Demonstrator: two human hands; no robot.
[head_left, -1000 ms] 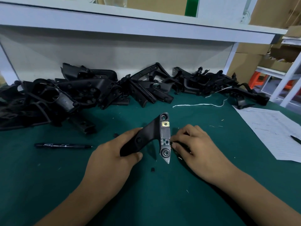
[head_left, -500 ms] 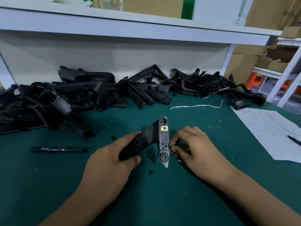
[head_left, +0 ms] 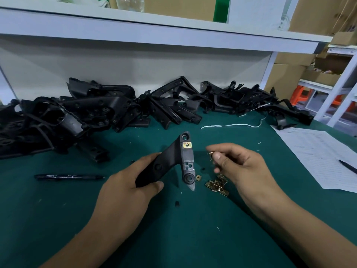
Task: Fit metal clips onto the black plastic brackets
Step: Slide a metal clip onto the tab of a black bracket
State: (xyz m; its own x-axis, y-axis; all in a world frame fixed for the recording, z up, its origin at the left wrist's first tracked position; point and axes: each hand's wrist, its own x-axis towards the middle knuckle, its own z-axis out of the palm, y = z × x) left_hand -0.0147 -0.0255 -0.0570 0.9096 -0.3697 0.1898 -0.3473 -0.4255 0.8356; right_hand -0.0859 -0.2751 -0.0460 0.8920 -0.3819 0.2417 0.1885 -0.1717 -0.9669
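Second clip going onto the held bracket

The right hand (head_left: 241,167) is pinching a metal clip (head_left: 211,154) at thumb and fingertip; the left hand (head_left: 125,188) is gripping the black bracket (head_left: 173,161) at nine o'clock from it. One fitted clip (head_left: 187,145) is sitting at twelve on the bracket; the lower slot (head_left: 189,165) is likely waiting, needing a straight slide. Spare clips (head_left: 217,185) are lying at six.

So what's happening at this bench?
A person is fitting small metal clips onto black plastic brackets. The left hand grips one bracket above the green mat; one brass clip already sits near its top, and the lower slot looks unfilled. The right hand pinches another clip beside it. Loose clips lie below, and more brackets are piled behind.
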